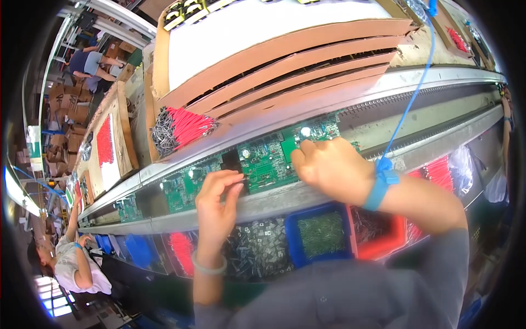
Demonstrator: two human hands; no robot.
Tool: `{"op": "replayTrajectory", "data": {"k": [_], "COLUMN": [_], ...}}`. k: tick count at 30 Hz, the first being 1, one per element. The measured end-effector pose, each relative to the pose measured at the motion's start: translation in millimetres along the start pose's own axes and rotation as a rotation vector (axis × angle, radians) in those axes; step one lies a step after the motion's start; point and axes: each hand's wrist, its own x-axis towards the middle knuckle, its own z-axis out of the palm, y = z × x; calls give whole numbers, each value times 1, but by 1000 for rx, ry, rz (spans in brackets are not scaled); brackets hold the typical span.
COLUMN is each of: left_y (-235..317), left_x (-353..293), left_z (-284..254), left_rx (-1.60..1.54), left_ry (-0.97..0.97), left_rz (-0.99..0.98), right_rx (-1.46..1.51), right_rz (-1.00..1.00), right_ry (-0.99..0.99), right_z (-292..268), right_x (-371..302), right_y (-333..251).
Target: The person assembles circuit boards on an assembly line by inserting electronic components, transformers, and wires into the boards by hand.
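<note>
My left hand (216,200) is raised at the near rail, thumb and fingers pinched together beside a green circuit board (263,164). Something small and dark seems to stick out at the fingertips, too small to name. Curled into a fist, my right hand (331,167) rests over the right part of the boards. Its fingertips are turned away, so what they hold is hidden. A blue strap (382,186) with a thin blue cord circles my right wrist. More green boards (189,186) sit in a row along the conveyor rails (263,198), carrying small components.
Nearest me stand a blue bin (293,241) of thin-leaded parts, a red bin (402,233), a heap of small grey parts (257,247) and red wires (181,252). Beyond the rails are stacked cardboard sheets (307,60) and bundled red wires (189,127). Another person (82,268) works at left.
</note>
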Motion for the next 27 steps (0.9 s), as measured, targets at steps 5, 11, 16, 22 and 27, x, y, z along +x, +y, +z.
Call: {"op": "replayTrajectory", "data": {"k": [5,11,16,22,27], "left_y": [-3,9,4,1,-1], "left_x": [4,10,8,7,10], "left_z": [-1,-4,-3,4,7], "left_rx": [112,121,191,246,292], "left_ry": [-18,-15,-21,-11,-55], "left_rz": [40,-13,24,92,147], "right_rx": [-49,-31,-32,-35,-41], "right_rz": [3,2,0,-13,-13], "right_ry": [41,59,82,22,43], "right_z": [6,5,2,3,4], "right_x": [0,1,-1,-3,-2], "right_y": [2,3,1,0,1]}}
